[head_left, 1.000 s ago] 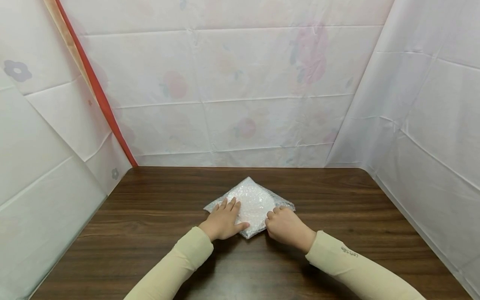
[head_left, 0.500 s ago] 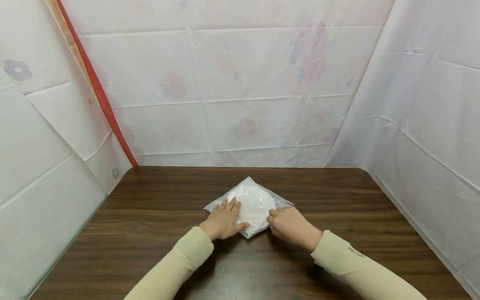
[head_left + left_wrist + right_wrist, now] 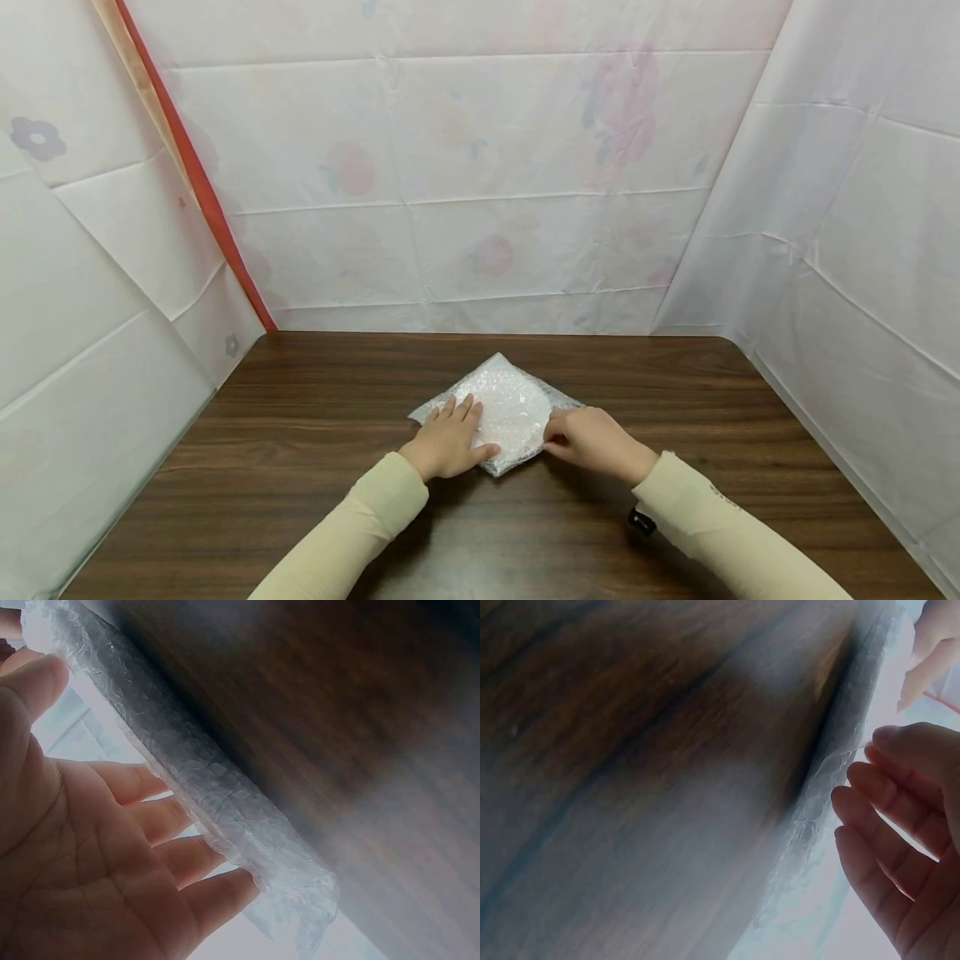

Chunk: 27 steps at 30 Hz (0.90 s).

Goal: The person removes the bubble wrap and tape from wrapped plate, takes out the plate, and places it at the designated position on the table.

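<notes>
A flat bubble wrap packet (image 3: 513,404) lies on the brown table, its corners pointing out and a round white shape showing inside. My left hand (image 3: 447,442) rests on its left part with fingers spread. In the left wrist view, those fingers reach over the thick bubble wrap edge (image 3: 202,765). At the packet's right side, my right hand (image 3: 600,442) pinches a thin piece of the clear wrap between thumb and forefinger. The right wrist view shows this wrap (image 3: 817,784) stretched out toward the thumb tip, the other fingers loosely bent. My right hand covers part of the right corner.
The wood-grain table (image 3: 315,417) extends around the packet on all sides. White patterned sheets (image 3: 450,167) hang behind it and at both sides, with a red strip (image 3: 202,192) at the back left. A small black device (image 3: 641,522) sits under my right sleeve.
My right hand has shifted a little to the right and turned, its thumb side now more in view while pinching the wrap. My left hand and the packet have stayed put.
</notes>
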Motion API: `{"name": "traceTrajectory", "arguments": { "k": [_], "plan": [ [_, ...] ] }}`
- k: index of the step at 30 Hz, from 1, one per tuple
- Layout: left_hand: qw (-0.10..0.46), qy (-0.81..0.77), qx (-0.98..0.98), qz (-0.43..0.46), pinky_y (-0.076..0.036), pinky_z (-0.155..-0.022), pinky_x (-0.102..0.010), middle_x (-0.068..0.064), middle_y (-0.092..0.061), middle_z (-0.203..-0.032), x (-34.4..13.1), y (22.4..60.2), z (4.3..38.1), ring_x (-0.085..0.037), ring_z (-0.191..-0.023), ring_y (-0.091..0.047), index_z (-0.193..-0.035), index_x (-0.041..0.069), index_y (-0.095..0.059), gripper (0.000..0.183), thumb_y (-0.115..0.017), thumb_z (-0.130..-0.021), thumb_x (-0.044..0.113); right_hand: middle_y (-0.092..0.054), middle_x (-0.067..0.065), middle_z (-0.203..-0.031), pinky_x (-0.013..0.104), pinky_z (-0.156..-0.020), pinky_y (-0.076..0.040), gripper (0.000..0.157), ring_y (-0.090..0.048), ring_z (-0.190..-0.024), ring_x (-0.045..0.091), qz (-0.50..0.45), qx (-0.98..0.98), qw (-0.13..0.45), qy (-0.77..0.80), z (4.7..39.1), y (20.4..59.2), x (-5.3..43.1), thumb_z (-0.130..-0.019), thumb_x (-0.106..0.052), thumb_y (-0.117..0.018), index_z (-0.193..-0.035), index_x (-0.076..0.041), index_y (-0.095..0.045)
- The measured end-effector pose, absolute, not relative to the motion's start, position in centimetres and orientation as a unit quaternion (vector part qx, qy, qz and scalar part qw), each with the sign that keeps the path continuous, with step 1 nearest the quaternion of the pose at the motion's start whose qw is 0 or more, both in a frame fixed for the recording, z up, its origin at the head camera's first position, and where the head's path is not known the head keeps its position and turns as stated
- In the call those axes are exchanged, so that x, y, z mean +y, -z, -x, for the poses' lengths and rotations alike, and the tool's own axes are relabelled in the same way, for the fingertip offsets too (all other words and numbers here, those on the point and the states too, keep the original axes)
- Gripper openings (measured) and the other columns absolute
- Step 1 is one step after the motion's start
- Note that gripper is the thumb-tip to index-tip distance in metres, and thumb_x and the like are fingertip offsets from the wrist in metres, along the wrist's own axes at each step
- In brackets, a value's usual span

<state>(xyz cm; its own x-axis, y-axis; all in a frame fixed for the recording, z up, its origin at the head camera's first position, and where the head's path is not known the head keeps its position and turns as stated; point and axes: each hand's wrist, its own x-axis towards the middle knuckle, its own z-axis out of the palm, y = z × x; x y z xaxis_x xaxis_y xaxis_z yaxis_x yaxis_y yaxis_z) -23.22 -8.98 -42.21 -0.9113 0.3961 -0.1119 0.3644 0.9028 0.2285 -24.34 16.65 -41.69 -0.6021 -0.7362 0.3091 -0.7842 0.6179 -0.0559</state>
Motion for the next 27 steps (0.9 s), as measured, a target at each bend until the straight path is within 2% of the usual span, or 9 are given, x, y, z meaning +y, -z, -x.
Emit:
{"name": "traceTrajectory", "arguments": {
  "k": [15, 27],
  "plan": [
    [0.081, -0.106, 0.971, -0.197, -0.024, -0.118, -0.058, -0.018, -0.030, -0.159, -9.1, 42.1, 23.3, -0.043, -0.147, -0.024, -0.151, 0.002, -0.036, 0.084, -0.050, -0.094, 0.062, -0.064, -0.011, -0.079, 0.021, -0.063, -0.049, 0.007, -0.055, -0.069, -0.001, -0.412, -0.897, 0.099, -0.129, 24.7, 41.2, 16.9, -0.088, -0.018, -0.073, -0.081, -0.020, -0.072],
    [0.082, -0.111, 0.970, -0.201, -0.025, -0.118, -0.058, -0.018, -0.032, -0.158, -9.1, 42.2, 23.4, -0.044, -0.147, -0.025, -0.150, 0.003, -0.037, 0.083, -0.052, -0.093, 0.061, -0.063, -0.010, -0.078, 0.020, -0.062, -0.049, 0.008, -0.055, -0.068, -0.001, -0.419, -0.891, 0.110, -0.137, 24.8, 40.5, 17.0, -0.088, -0.015, -0.073, -0.080, -0.017, -0.070]
  ]
}}
